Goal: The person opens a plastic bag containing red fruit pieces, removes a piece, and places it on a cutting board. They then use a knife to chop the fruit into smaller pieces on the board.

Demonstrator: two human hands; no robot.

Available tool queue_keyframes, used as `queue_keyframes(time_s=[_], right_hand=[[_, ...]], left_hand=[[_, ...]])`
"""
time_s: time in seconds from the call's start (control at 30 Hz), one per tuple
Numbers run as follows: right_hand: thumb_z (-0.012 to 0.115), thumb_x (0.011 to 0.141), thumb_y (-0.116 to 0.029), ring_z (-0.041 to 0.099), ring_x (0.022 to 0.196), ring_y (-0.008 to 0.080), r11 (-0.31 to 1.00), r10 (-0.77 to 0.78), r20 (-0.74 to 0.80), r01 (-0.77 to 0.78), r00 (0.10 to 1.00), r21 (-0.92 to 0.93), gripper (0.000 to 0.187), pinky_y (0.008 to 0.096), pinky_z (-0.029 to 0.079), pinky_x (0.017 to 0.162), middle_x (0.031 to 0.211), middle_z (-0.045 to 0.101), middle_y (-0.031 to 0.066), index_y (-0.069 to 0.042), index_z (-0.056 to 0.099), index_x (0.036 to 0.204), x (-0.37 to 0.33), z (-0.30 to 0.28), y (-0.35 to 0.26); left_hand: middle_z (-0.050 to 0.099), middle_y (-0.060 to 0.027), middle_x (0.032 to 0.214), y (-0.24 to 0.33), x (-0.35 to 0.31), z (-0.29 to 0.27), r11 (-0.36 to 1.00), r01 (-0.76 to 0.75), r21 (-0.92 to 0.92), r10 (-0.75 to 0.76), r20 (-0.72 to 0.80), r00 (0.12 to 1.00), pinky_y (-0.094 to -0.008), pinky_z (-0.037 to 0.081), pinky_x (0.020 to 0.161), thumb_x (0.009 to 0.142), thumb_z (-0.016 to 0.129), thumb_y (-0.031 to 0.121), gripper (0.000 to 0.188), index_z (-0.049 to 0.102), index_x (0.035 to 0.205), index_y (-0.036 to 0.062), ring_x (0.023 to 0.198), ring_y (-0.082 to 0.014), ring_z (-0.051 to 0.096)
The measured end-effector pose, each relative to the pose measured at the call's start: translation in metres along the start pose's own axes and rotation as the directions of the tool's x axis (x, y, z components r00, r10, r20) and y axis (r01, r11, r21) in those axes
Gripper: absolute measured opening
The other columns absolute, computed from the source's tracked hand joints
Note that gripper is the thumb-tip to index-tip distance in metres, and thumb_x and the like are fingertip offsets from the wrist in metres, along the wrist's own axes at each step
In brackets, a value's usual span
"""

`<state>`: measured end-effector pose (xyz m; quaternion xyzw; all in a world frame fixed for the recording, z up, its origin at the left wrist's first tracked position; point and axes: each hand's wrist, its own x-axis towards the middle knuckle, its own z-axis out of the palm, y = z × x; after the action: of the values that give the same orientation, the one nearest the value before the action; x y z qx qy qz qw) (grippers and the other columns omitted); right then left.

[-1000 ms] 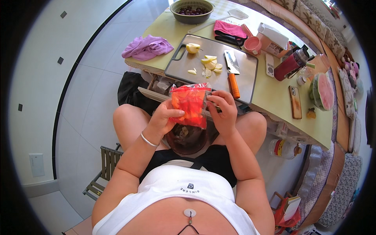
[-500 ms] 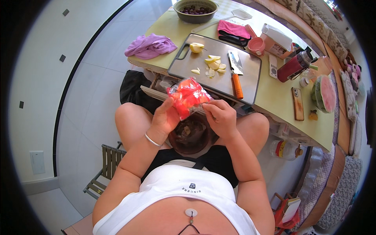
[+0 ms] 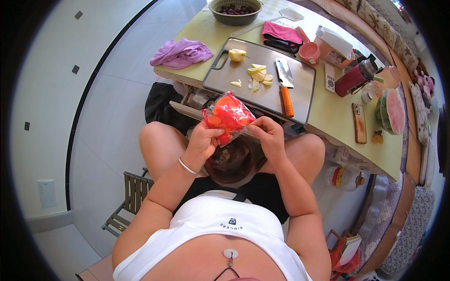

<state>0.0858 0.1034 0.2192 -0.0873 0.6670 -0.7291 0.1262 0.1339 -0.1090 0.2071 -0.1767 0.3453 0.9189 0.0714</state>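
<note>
A clear plastic packet [image 3: 228, 114] with red and orange contents is held up in front of the table edge. My left hand [image 3: 205, 142] grips its lower left side, thumb on top. At its right edge, my right hand [image 3: 268, 133] pinches the plastic between thumb and fingers. Just beyond lies a metal cutting board [image 3: 222, 75]. On it are a cut piece of pale yellow fruit [image 3: 237, 55], several slices [image 3: 258, 74] and a knife [image 3: 286, 86] with an orange handle. Below the packet, a dark round bin [image 3: 228, 166] stands between my legs.
A drawer [image 3: 187, 112] juts out under the table at the left. Around the board are a purple cloth [image 3: 182, 54], a colander [image 3: 235, 19] of dark round fruit, a pink cup [image 3: 309, 52], a thermos [image 3: 354, 78], a phone [image 3: 359, 122] and a watermelon piece [image 3: 391, 111].
My left thumb has come down over the front of the packet, and the left hand has closed more around it. The packet has turned slightly; the right hand keeps its pinch.
</note>
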Motion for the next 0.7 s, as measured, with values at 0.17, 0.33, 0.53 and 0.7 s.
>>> queue_keyframes(time_s=[0.17,0.33,0.53,0.7], right_hand=[[0.070,0.091,-0.007,0.052,0.068,0.0023,0.970,0.127,-0.099,-0.103,0.987,0.221,0.011,0.0206,0.042,0.062,0.076,0.060,-0.0029,-0.001,0.065,0.084,0.004,-0.003,-0.004],[0.071,0.090,-0.005,0.051,0.067,0.0013,0.988,-0.123,-0.049,0.118,0.991,-0.099,0.009,0.0200,0.041,0.059,0.074,0.057,-0.0052,-0.001,0.065,0.084,0.000,0.004,-0.003],[0.068,0.089,-0.006,0.048,0.058,0.0045,0.920,0.144,-0.162,-0.072,0.976,0.386,0.007,0.0194,0.034,0.052,0.072,0.059,-0.0015,-0.004,0.065,0.083,0.006,-0.013,-0.005],[0.067,0.091,-0.008,0.054,0.066,0.0079,0.928,0.126,-0.152,-0.063,0.980,0.367,0.011,0.0210,0.040,0.059,0.086,0.064,0.0038,-0.002,0.066,0.100,0.008,-0.033,-0.010]], left_hand=[[0.067,-0.0156,0.122,-0.002,0.005,0.000,1.000,-0.020,0.024,0.018,0.050,0.999,-0.0471,0.061,0.087,0.083,0.064,-0.009,0.052,0.053,0.133,0.0009,0.109,-0.0306,0.068],[0.068,-0.0151,0.119,0.002,-0.001,0.017,0.976,0.197,-0.094,-0.189,0.082,0.979,-0.0452,0.062,0.083,0.085,0.075,0.008,0.052,0.054,0.132,0.0031,0.102,-0.0314,0.071],[0.071,-0.0158,0.109,-0.009,0.009,0.003,0.991,0.109,0.083,-0.104,-0.060,0.993,-0.0441,0.063,0.078,0.085,0.073,-0.002,0.038,0.062,0.122,0.0015,0.091,-0.0312,0.074],[0.072,-0.0164,0.106,-0.002,0.004,-0.011,0.982,0.170,0.083,-0.171,-0.005,0.985,-0.0415,0.064,0.074,0.084,0.072,-0.004,0.036,0.063,0.119,-0.0014,0.087,-0.0303,0.074]])
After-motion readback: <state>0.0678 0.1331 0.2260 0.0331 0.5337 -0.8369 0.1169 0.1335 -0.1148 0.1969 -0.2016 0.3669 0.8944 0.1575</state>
